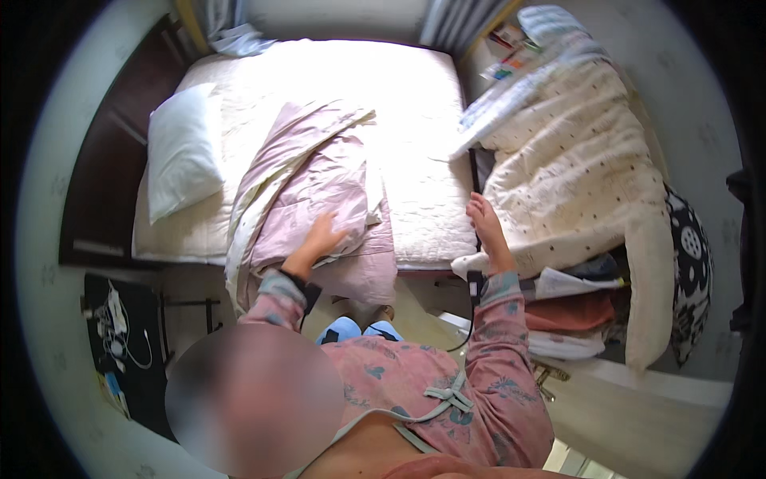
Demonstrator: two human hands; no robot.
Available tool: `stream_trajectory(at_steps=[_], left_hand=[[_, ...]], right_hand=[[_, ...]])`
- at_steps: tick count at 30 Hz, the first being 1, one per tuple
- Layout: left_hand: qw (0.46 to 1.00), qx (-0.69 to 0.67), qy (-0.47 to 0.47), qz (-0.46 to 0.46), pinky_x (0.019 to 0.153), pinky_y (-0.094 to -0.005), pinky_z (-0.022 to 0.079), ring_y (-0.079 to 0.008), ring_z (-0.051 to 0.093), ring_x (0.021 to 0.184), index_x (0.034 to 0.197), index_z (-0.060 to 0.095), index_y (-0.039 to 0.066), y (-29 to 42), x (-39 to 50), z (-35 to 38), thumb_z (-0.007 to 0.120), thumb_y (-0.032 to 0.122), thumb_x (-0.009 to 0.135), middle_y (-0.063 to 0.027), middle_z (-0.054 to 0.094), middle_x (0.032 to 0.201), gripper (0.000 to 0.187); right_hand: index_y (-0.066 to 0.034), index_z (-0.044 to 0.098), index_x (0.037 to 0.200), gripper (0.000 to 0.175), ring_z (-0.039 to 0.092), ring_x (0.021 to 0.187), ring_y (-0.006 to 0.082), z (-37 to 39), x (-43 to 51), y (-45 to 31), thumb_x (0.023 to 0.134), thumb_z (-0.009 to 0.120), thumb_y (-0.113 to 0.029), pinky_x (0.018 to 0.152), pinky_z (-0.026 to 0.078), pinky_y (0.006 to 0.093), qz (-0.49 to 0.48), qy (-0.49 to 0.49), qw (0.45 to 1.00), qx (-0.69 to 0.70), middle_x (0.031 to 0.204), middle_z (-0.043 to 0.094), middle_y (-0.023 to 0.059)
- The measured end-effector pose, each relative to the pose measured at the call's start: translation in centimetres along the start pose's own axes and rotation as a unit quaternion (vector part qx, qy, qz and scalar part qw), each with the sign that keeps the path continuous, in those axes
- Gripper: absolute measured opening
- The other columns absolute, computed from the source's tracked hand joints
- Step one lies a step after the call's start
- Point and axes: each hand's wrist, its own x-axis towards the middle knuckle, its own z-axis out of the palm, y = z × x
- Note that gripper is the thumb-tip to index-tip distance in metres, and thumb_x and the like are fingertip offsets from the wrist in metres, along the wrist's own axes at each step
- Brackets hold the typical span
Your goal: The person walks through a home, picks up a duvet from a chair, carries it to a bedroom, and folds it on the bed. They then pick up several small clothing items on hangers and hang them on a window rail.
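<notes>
My left hand [323, 236] is over the near part of a pink and cream quilt [323, 173], its fingers apart; whether it touches the cloth is hard to tell. The quilt lies in loose folds on the bed and hangs over the near edge. At the bed's right end is my right hand [486, 224], fingers partly bent, beside a cream dotted quilt [562, 161]. Whether those fingers grip anything cannot be made out. A cream quilted cover [428, 203] lies on the mattress between my hands. A white pillow [182, 152] rests at the left.
A dark wooden headboard [108, 155] stands at the left. Below it, a black-topped table [128, 341] holds white cables [116, 317]. At the right, folded clothes [568, 311] lie under the dotted quilt, near a black and white patterned item [691, 251]. Curtains [449, 27] hang behind the bed.
</notes>
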Motion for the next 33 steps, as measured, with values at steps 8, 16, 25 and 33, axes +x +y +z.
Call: stream_trajectory(at_steps=[8,16,25,33], left_hand=[[0.974,-0.006,0.040,-0.222,0.089,-0.0383,0.039,-0.0347,0.050,0.104,0.109,0.052,-0.001,-6.4,-5.8,1.3,0.062,0.034,0.072,-0.0232,0.054,0.108,0.051],[0.904,-0.039,0.059,-0.423,0.090,-0.0413,0.040,-0.0372,0.047,0.108,0.122,0.042,0.003,-10.2,-8.9,2.8,0.063,0.034,0.064,-0.0241,0.047,0.118,0.069],[0.880,0.089,0.105,-0.454,0.095,-0.0407,0.035,-0.0334,0.039,0.117,0.131,0.029,0.010,-23.8,-5.8,-1.2,0.075,0.036,0.060,-0.0202,0.040,0.125,0.089],[0.886,0.283,0.037,-0.366,0.103,-0.0506,0.017,-0.0345,0.016,0.130,0.140,0.009,0.020,-36.1,2.8,-4.4,0.079,0.042,0.054,-0.0228,0.015,0.140,0.113]], right_hand=[[-0.0007,0.046,0.120,0.044,0.053,0.095,0.0162,-7.8,-11.6,2.7,0.083,0.058,-0.020,0.079,0.044,0.0270,0.009,0.057,0.998,-0.035,0.113,0.051,0.0127],[-0.0097,0.047,0.119,0.038,0.053,0.080,0.0069,-7.3,-11.7,8.6,0.084,0.058,-0.021,0.063,0.040,0.0202,0.167,0.026,0.985,0.028,0.101,0.054,-0.0003],[-0.0132,0.030,0.132,0.069,0.049,0.098,0.0152,9.7,0.1,11.7,0.077,0.066,-0.034,0.076,0.041,0.0304,0.275,-0.052,0.958,-0.057,0.119,0.046,0.0086],[-0.0069,0.002,0.140,0.118,0.027,0.126,0.0318,30.7,19.6,22.1,0.058,0.078,-0.045,0.099,0.031,0.0385,0.219,-0.026,0.955,-0.197,0.138,0.020,0.0249]])
